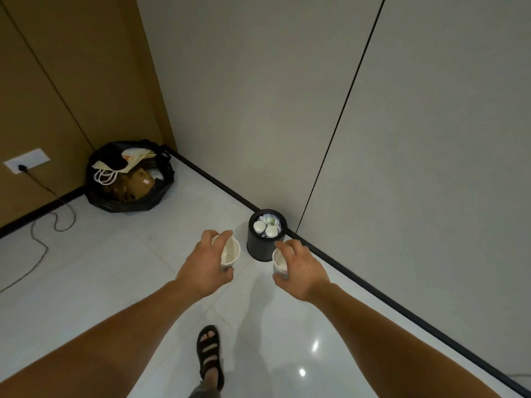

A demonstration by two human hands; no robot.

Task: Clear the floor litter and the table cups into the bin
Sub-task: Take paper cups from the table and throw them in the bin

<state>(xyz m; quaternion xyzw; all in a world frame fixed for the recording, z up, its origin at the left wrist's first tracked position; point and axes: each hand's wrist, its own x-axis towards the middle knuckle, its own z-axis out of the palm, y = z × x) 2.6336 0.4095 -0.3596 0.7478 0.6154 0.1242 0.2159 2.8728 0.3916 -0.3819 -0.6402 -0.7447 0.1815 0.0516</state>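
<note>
Left hand [205, 267] grips paper cup [230, 252] at rim and side; right hand [301, 270] grips second cup [279, 262]. Likely light, crushable; hold gently. Bin [265, 242] just beyond fingertips, nearly full.

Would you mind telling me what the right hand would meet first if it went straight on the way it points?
Probably the small black bin, which lies just ahead of the right hand and its paper cup; depth is unclear, so it may arrive above the rim.
</note>
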